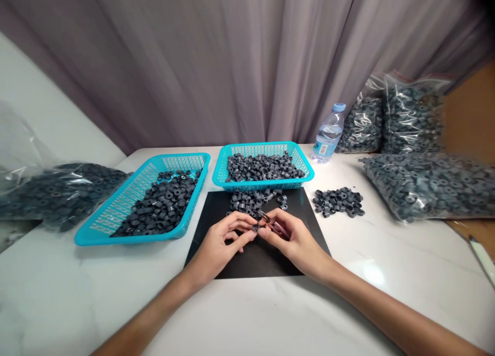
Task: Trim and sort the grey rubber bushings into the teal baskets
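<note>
Blue baskets [265,185] flank the black mat [266,265]; left fingers [243,240] pinch a ring [256,227] (right fingers [273,237] grip a slim tool [277,226]).

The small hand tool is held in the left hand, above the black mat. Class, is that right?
Not quite: the head view shows the small hand tool held in the right hand, not the left hand. It is indeed above the black mat.

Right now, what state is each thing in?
Small ring: held in left hand
Pinkish tool: held in right hand
Black mat: partly covered
Left basket: partly filled
Far basket: partly filled
Bottle: upright, capped
Right pile: loosely heaped
Left bag: filled
Right front bag: filled, lying
Rear bags: filled, upright
Curtain: hanging
</note>
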A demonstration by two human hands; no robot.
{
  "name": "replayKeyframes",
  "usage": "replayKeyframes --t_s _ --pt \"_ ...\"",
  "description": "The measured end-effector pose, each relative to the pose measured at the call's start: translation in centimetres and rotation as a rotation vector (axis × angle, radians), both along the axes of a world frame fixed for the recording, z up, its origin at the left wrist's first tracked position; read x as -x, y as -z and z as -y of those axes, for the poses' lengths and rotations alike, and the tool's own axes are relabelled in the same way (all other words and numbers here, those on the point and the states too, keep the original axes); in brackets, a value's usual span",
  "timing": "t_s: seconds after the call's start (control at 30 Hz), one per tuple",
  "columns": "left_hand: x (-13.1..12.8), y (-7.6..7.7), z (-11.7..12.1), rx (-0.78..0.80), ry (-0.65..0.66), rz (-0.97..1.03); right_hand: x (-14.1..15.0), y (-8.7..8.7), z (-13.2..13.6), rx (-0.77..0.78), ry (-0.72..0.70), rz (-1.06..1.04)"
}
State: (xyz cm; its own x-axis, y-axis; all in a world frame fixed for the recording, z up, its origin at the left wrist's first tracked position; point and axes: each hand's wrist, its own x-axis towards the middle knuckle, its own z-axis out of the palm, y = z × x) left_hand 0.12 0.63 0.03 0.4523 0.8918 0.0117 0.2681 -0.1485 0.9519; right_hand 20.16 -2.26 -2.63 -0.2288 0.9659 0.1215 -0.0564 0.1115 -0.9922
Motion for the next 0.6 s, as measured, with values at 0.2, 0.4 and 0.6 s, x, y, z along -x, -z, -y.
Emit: replayKeyframes --t_s 0.2,0.4,0.6 --pt "-0.07 -0.12 0.04 0.0 -0.005 -0.003 -0.06 -0.07 0.01 -0.002 0.005 0.004" --pt "-0.1 -0.17 0.13 -0.01 -0.006 -0.008 -0.11 -0.12 0.07 -0.01 0.0 0.005" --pt "0.1 -0.08 0.25 -0.062 -0.019 -0.032 -0.09 -0.47 0.18 -0.009 0.012 0.049"
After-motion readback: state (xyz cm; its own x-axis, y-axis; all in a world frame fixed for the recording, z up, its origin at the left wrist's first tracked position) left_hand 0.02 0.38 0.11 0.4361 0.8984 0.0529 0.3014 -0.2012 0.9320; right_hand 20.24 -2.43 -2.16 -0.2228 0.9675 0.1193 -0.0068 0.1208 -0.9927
